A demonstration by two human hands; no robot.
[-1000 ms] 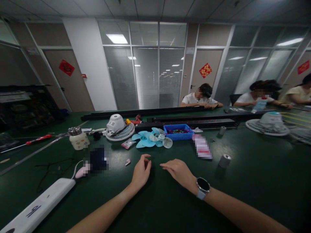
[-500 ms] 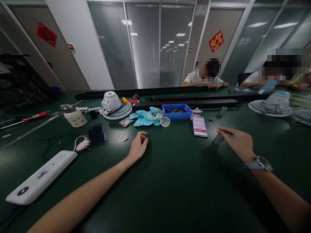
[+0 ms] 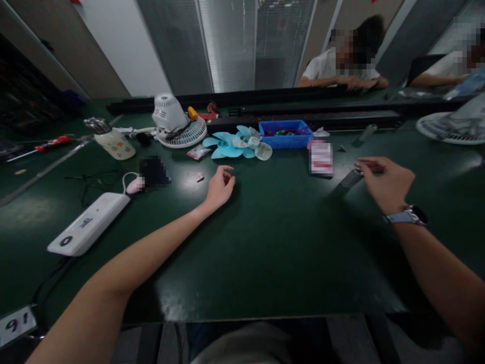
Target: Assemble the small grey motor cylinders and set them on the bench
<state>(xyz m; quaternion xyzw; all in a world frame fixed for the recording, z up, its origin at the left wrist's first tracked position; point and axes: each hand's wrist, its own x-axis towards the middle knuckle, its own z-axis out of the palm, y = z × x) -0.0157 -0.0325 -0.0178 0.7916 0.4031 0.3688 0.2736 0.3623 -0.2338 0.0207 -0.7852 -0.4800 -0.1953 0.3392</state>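
Note:
My left hand [image 3: 220,187] rests on the green table, fingers loosely curled and apart, holding nothing. Just left of it lies a small pink piece [image 3: 200,177]. On the right, my right hand [image 3: 388,182], with a watch on its wrist, has thumb and fingers pinched at the upper end of a small grey cylinder [image 3: 350,179]. The fingers cover that end, and the cylinder's exact kind is unclear. A similar cylinder [image 3: 367,133] stands farther back. Between the hands, towards the back, lies a pink-and-white packet [image 3: 321,157].
Blue fan blades [image 3: 227,145] lie before a blue tray [image 3: 286,139] of wired parts. White fan housings [image 3: 168,114] stand to the left and far right. A power strip [image 3: 89,222] and a patterned cup [image 3: 115,144] are on the left. Other people sit across the table.
The view has tilted down, so the table's near edge and my lap now show. Both hands keep nearly the same places on the table, the right still at the grey cylinder.

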